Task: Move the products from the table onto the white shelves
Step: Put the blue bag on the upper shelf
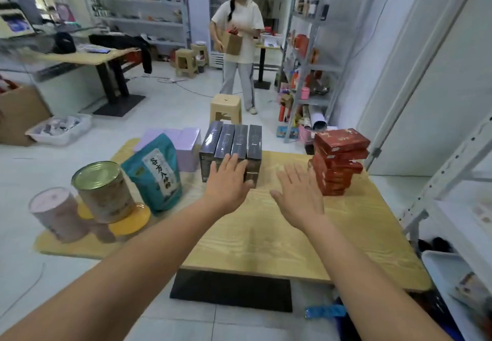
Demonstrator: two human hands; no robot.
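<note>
STOCKROOM: Products are seen laid out on a wooden table (266, 239), w/ both bare hands stretched out over it. Far L of the row of four dark boxes (231, 141), a pale pink canister (54, 214) is stood at the table's corner. Nearer the row, a gold-lidded tin (103, 191) is set on a yellow disc (130, 221). A teal pouch (155, 173) w/ a white label is stood upright just L of the row, and lilac boxes (183, 146) are packed behind the pouch, just beside the row's L end. The dark boxes are stood on end, side by side, at the table's far edge.

The L hand (226, 183) is held flat in front of the row, fingers straight and close together, nothing gripped. Its fingertips are seen over the boxes' near faces, but contact can't be confirmed. The R hand (300, 197) is held palm-down just R of the row, fingers straight and slightly fanned, nothing held.

Further R of the row, a leaning stack of red boxes (339, 159) is piled at the table's R side. White shelves (452, 217) are seen well R of the row, past the table edge, w/ a white tray (444, 269) on a low level. Behind the row, a beige stool (226, 106) is placed on the tiled floor. Beyond it, a person (241, 34) in a white top is pictured holding a brown bag.
</note>
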